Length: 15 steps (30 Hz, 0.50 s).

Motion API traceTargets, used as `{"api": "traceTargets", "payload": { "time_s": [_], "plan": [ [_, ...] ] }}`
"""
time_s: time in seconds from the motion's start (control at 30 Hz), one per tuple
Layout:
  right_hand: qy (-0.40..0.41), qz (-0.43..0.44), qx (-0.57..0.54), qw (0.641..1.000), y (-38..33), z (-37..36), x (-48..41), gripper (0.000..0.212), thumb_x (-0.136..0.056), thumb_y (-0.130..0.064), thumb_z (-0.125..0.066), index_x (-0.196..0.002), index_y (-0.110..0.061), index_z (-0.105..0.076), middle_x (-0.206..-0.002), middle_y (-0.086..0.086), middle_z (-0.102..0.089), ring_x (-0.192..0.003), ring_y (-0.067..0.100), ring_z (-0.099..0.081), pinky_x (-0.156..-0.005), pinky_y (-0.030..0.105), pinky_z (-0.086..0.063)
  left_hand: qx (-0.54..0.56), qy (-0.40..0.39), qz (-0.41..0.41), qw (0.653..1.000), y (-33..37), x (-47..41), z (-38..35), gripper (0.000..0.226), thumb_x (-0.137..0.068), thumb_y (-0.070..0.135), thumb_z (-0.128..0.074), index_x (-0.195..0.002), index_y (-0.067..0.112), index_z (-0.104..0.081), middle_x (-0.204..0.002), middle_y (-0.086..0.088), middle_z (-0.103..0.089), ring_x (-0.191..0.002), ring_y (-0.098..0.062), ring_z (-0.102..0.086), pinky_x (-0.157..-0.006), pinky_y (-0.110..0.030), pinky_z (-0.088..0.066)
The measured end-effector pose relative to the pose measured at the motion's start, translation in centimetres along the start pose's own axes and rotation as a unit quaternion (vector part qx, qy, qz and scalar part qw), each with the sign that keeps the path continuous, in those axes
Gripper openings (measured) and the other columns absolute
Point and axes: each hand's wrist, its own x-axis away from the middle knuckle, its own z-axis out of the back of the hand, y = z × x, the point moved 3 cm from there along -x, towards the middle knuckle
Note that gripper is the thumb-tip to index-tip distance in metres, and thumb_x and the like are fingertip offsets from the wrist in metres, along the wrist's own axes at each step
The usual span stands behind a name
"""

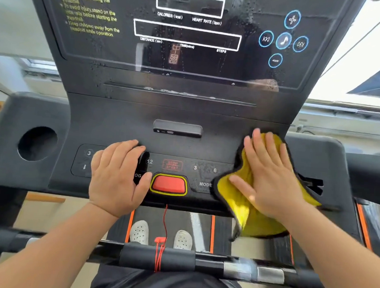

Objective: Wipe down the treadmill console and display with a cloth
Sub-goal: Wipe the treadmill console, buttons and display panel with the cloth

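Fingers [270, 152] of the right hand [271, 179] lie straight and slightly spread, pressing flat on a yellow cloth [255, 222] without curling round it. The thumb extends to the left across the fabric.

Cloth position: it lies on the right part of the treadmill console [119, 122], over the lower control panel just right of the "6" and "MODE" markings. Its upper edge reaches the step below the display. Its lower portion hangs past the console's front edge, above the running belt [198, 228]. A dark hem borders the fabric.

The left hand [117, 175] rests palm down on the left part of the same panel, between the "3" and "12" markings. Its fingers [122, 149] are relaxed and gently bent, and grasp nothing. Its thumb lies just beside the red safety key [169, 184], which sits at the centre of the front edge in a yellow surround.

The display [186, 33] stands above, glossy and dark, with white-outlined windows. Small specks on its surface look like droplets, though motion blur makes this uncertain.

A round cup holder [37, 143] is recessed at the console's left end. A red cord [164, 221] runs from below the safety key down to the handlebar [156, 257]. Two light-coloured shoes [139, 231] stand on the belt.
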Motion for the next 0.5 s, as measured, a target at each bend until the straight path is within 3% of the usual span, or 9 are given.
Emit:
{"api": "traceTargets", "payload": {
  "time_s": [0.1, 0.17, 0.33, 0.43, 0.5],
  "plan": [
    [0.011, -0.05, 0.0, 0.999, -2.0, 0.4, -2.7, 0.111, -0.083, -0.093, 0.0, -0.161, -0.015, 0.016, -0.164, 0.005, 0.034, -0.151, 0.03, 0.034, -0.125, 0.053, 0.013, 0.002, 0.002, 0.0, 1.0, 0.0, 0.0, 0.0, 0.057, -0.088, 0.045, -0.042, -0.119, 0.005, -0.067, -0.128, -0.014, -0.066, -0.118, -0.039, -0.056, -0.099, -0.049, -0.036],
    [0.011, -0.057, -0.008, 0.998, -4.4, 0.4, -3.5, 0.115, -0.081, -0.094, -0.001, -0.16, -0.012, 0.018, -0.162, 0.008, 0.036, -0.15, 0.034, 0.034, -0.125, 0.054, 0.014, 0.003, 0.001, 0.0, 1.0, 0.0, 0.0, 0.0, 0.057, -0.088, 0.045, -0.042, -0.119, 0.005, -0.067, -0.128, -0.014, -0.066, -0.117, -0.039, -0.057, -0.099, -0.049, -0.036],
    [0.009, 0.039, -0.024, 0.999, -8.5, -0.4, -1.3, 0.102, -0.091, -0.084, -0.013, -0.164, -0.014, 0.001, -0.17, 0.007, 0.016, -0.157, 0.029, 0.017, -0.127, 0.051, 0.007, 0.004, -0.007, -0.002, 1.0, 0.0, 0.1, 0.0, 0.057, -0.088, 0.045, -0.042, -0.121, 0.005, -0.066, -0.129, -0.014, -0.065, -0.118, -0.038, -0.055, -0.099, -0.048, -0.035],
    [0.033, 0.078, -0.024, 0.996, -7.6, -1.8, 2.0, 0.092, -0.095, -0.076, -0.03, -0.164, -0.015, -0.018, -0.172, 0.004, -0.004, -0.159, 0.024, -0.002, -0.127, 0.052, -0.012, 0.013, -0.011, 0.002, 1.0, 0.0, 0.1, 0.1, 0.057, -0.087, 0.045, -0.044, -0.122, 0.006, -0.065, -0.13, -0.013, -0.064, -0.119, -0.037, -0.054, -0.099, -0.048, -0.035],
    [0.038, 0.069, -0.013, 0.997, -5.7, -2.1, 2.9, 0.089, -0.097, -0.074, -0.029, -0.163, -0.014, -0.023, -0.171, 0.006, -0.01, -0.159, 0.026, -0.008, -0.126, 0.053, -0.019, 0.033, -0.009, 0.002, 0.999, -0.1, 0.1, 0.2, 0.057, -0.086, 0.046, -0.045, -0.121, 0.007, -0.065, -0.13, -0.012, -0.064, -0.12, -0.036, -0.054, -0.101, -0.048, -0.035]
  ]
}}
